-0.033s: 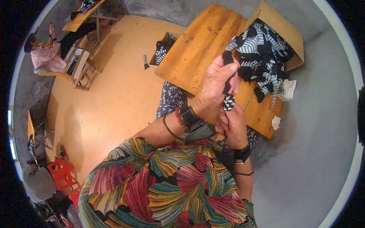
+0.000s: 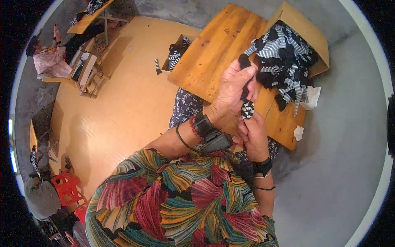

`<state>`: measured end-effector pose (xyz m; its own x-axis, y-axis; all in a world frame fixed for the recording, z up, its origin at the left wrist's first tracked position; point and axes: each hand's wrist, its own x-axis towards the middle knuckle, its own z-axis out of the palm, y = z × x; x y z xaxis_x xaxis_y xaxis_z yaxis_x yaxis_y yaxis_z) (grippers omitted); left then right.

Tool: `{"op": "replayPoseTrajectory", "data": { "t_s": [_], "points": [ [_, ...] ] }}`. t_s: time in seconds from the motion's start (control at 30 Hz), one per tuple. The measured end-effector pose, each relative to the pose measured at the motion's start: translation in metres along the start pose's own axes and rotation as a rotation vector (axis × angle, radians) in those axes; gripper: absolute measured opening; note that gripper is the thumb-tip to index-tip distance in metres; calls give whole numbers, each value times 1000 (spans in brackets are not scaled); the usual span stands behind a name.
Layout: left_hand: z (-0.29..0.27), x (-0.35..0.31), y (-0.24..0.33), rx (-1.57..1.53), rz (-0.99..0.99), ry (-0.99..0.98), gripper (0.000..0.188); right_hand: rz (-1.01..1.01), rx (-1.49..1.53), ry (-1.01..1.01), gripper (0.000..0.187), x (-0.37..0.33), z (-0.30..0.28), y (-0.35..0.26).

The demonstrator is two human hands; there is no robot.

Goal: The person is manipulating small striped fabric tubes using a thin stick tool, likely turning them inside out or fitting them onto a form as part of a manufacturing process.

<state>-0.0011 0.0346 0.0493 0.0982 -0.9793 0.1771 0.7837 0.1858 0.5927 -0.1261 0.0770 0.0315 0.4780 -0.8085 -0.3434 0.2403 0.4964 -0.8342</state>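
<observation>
A small knitted sock (image 2: 247, 110), black with a black-and-white patterned end, is stretched between my hands over the near part of the wooden table. My left hand (image 2: 233, 84) is closed round its black part, thumb pressed on top, and a black tip pokes out above the thumb. Just below, my right hand (image 2: 255, 133) grips the patterned end; some of its fingers are hidden behind my left wrist. Beyond my hands, a heap of black and grey-striped socks (image 2: 282, 51) spills from a cardboard box (image 2: 319, 43) lying on the table.
The wooden table (image 2: 210, 45) extends ahead of me. A lower carton (image 2: 165, 66) with striped socks stands at its left, one striped sock (image 2: 157, 66) on the floor beside it. White scraps (image 2: 299, 132) lie at the right edge. Other people sit at far left, near a red stool (image 2: 66, 188).
My left hand and the black tip of the sock have shifted very slightly to the left. Everything else looks the same.
</observation>
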Motion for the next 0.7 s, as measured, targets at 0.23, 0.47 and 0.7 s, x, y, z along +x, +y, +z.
{"op": "replayPoseTrajectory", "data": {
  "t_s": [0.23, 0.47, 0.7],
  "points": [
    [-2, 5, 6, -16, 21, 37, 34, -29, -204, 45, 22, -6, -13, -3],
    [-8, 10, 0, -61, -100, 16, 33, -215, -603, 180, 19, -6, -30, 0],
    [-18, 13, -5, -81, -236, -99, 30, -203, -426, 147, 16, 4, -26, 13]
  ]
}}
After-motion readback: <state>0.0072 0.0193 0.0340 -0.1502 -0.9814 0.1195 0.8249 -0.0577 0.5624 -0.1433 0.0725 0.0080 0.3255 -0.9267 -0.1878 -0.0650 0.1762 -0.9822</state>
